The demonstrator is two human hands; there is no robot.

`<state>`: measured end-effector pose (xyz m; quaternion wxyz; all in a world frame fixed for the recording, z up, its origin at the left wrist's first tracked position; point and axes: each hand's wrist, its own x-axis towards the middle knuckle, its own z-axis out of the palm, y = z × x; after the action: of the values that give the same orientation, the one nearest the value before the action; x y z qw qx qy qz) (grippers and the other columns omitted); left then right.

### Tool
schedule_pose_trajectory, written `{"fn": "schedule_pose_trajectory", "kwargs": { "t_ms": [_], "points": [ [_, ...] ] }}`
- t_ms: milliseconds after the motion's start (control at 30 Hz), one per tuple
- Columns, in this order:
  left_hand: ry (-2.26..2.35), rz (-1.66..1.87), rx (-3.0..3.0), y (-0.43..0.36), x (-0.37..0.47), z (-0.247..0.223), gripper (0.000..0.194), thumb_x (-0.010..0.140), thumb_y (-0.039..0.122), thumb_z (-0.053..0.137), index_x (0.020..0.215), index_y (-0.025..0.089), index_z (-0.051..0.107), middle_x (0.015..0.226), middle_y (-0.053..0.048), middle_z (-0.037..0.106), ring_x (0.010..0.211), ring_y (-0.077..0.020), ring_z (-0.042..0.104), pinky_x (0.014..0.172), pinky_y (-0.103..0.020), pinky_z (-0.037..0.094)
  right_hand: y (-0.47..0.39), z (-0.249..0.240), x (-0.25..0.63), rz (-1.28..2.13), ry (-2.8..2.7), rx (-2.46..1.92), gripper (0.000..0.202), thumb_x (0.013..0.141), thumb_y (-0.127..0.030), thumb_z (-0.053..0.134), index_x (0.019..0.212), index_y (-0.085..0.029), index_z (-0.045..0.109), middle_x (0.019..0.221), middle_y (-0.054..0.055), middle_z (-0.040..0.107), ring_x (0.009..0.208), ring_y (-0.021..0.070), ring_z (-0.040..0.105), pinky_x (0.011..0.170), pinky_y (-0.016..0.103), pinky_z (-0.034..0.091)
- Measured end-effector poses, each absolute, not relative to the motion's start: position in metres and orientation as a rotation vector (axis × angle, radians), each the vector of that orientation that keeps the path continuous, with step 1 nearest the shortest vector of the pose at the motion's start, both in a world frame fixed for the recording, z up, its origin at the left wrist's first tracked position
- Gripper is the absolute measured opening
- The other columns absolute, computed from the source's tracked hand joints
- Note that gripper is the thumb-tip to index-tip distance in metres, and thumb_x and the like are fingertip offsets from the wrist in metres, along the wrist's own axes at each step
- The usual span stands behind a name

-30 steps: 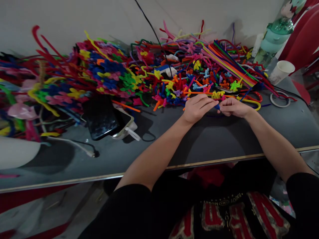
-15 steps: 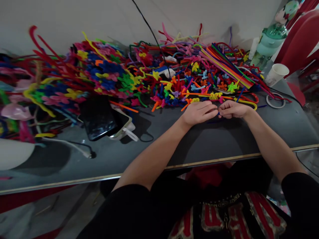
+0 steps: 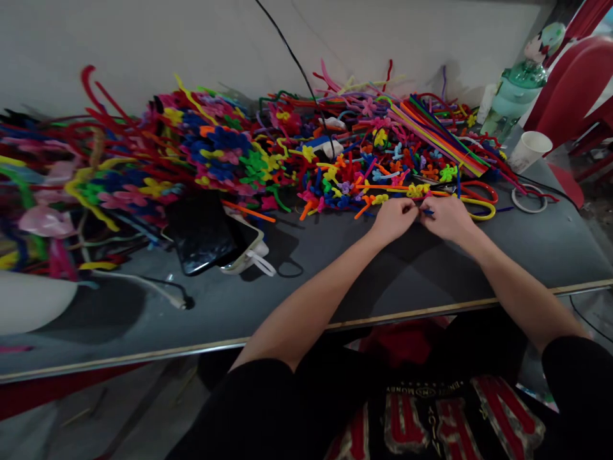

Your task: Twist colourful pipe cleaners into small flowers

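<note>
**Two hands are meeting over a blue pipe cleaner**

In the head view, the right hand (image 3: 445, 214) is pinching a short blue pipe cleaner (image 3: 428, 211) between its fingers, and most of the piece is staying hidden by the grip. The left hand (image 3: 395, 220) is resting just beside it, its fingers curling inward towards the same spot; whether they are gripping the piece too, I cannot tell. Both hands are sitting over the grey table (image 3: 268, 300).

Just beyond the fingertips, a yellow flower (image 3: 417, 190) is lying at the near edge of a large, many-coloured pile (image 3: 345, 172) of bent pipe cleaners. Farther beyond the fingers, a bundle of straight pipe cleaners (image 3: 438, 137) is lying slantwise on the pile. To the right of the fingers, a yellow loop (image 3: 483, 214) is lying near the right hand, and a white ring (image 3: 529, 199) is resting farther out. Beyond the ring, a paper cup (image 3: 531, 151) is standing in front of a green bottle (image 3: 514, 92). Well to the left of the fingers, a black phone (image 3: 204, 233) is lying near a white cable (image 3: 163, 295).
</note>
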<state>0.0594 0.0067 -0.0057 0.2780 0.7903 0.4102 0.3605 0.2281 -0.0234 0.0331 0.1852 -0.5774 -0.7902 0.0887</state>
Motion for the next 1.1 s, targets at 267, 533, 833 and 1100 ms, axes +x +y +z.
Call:
{"fn": "schedule_pose_trajectory", "kwargs": {
  "t_ms": [267, 533, 833, 1100],
  "points": [
    [0.930, 1.176, 2.501, 0.019, 0.039, -0.007, 0.026, 0.099, 0.038, 0.053, 0.102, 0.018, 0.070, 0.097, -0.009, 0.074, 0.090, -0.0196, 0.064, 0.077, -0.031, 0.050, -0.023, 0.015, 0.225, 0.196, -1.986, -1.455, 0.021, 0.086, -0.029, 0.054, 0.087, -0.016, 0.071, 0.072, 0.005, 0.071, 0.056, 0.0124, 0.056, 0.058, 0.025, 0.038],
    [0.817, 1.135, 2.970, 0.020, 0.034, -0.001, 0.030, 0.102, 0.031, 0.044, 0.085, 0.019, 0.066, 0.081, -0.007, 0.070, 0.080, -0.0181, 0.060, 0.061, -0.029, 0.039, -0.020, 0.017, 0.227, 0.593, -1.970, -1.376, 0.022, 0.081, -0.034, 0.058, 0.075, -0.015, 0.067, 0.056, -0.002, 0.053, 0.045, 0.0070, 0.037, 0.049, 0.023, 0.030],
    [1.151, 1.294, 2.035, 0.000, 0.060, 0.001, 0.042, 0.097, 0.038, 0.050, 0.061, 0.018, 0.058, 0.054, 0.001, 0.054, 0.052, -0.0116, 0.047, 0.053, -0.026, 0.036, -0.024, 0.011, 0.220, -0.196, -2.091, -1.448, 0.031, 0.092, -0.031, 0.047, 0.090, -0.016, 0.074, 0.075, 0.009, 0.076, 0.063, 0.0174, 0.064, 0.057, 0.029, 0.033],
    [0.981, 1.410, 2.161, 0.008, 0.053, -0.010, 0.043, 0.094, 0.056, 0.056, 0.084, 0.019, 0.074, 0.073, -0.005, 0.072, 0.070, -0.0158, 0.063, 0.067, -0.029, 0.049, -0.027, 0.011, 0.224, -0.012, -2.002, -1.452, 0.026, 0.090, -0.033, 0.052, 0.085, -0.017, 0.071, 0.076, 0.007, 0.074, 0.060, 0.0155, 0.062, 0.059, 0.027, 0.040]
  ]
}}
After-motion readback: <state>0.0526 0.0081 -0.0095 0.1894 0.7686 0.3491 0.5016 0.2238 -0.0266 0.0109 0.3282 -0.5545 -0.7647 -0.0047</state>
